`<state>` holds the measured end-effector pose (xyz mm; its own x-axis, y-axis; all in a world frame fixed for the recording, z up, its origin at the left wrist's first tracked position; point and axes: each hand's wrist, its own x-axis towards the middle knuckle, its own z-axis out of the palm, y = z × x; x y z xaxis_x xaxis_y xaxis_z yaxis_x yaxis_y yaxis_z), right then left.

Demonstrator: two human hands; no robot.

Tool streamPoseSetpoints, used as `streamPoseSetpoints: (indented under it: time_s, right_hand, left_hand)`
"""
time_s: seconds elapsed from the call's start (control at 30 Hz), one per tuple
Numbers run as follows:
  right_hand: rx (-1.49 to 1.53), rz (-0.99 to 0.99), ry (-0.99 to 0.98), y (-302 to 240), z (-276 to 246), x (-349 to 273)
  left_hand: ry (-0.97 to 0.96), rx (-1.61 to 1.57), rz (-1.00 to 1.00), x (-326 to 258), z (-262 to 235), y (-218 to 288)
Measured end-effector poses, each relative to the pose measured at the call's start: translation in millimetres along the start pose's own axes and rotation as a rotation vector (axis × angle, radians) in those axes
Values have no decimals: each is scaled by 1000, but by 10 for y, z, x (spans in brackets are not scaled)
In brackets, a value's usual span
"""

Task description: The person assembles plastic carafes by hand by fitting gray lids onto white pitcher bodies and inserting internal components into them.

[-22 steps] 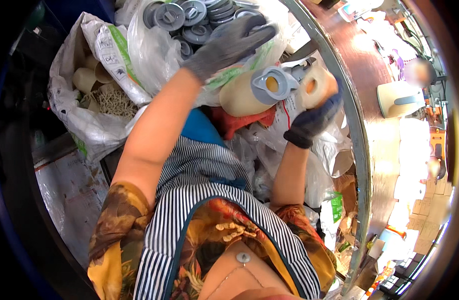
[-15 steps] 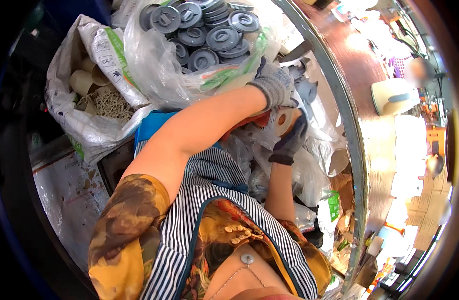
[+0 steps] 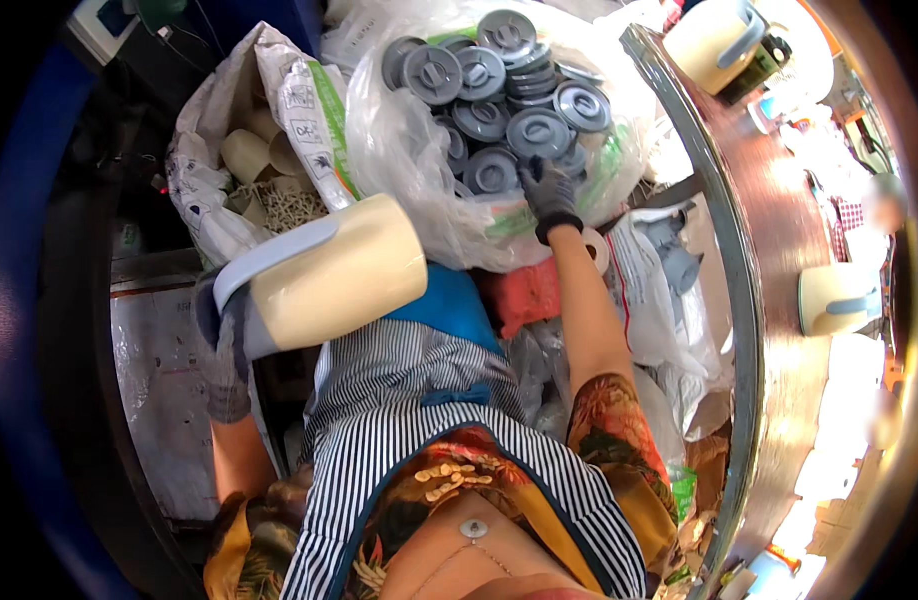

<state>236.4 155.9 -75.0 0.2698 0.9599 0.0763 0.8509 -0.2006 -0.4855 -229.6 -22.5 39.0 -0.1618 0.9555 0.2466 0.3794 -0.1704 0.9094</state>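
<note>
At the left, my left hand (image 3: 224,345) in a grey knit glove is closed round the grey end of a cream plastic jug (image 3: 344,275). The jug lies tilted on its side in the air, its light grey handle (image 3: 279,255) on top. My right hand (image 3: 551,195), in a dark glove, reaches into a clear plastic bag (image 3: 399,170) full of round grey lids (image 3: 539,132). Its fingers are apart, and the fingertips meet the near lids. Whether they grip one cannot be made out.
A white woven sack (image 3: 204,205) with cream parts stands left of the lids. Right of my forearm are a tape roll (image 3: 599,253) and a bag of grey parts (image 3: 679,265). Beyond a metal-edged table (image 3: 769,300) stand more jugs (image 3: 839,303). A red cloth-like thing (image 3: 529,295) lies before me.
My left hand has swung from the grey parts at the right to the far left, now with the jug. My right hand has moved up from the tape roll to the lids. The view has shifted.
</note>
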Motion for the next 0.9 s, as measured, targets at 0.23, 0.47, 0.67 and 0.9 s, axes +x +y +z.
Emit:
streamPoseSetpoints:
  time_s: [0.23, 0.47, 0.67, 0.9]
  right_hand:
    - [-344, 255, -117, -207, 839, 517]
    - [118, 54, -366, -109, 1168, 656]
    - [292, 82, -474, -174, 1429, 764]
    - [1068, 174, -707, 60, 1720, 791]
  left_hand:
    - [47, 35, 79, -203, -66, -132]
    - [104, -98, -46, -49, 179, -303]
    - [55, -82, -52, -74, 274, -225]
    - [137, -130, -156, -147, 236, -251]
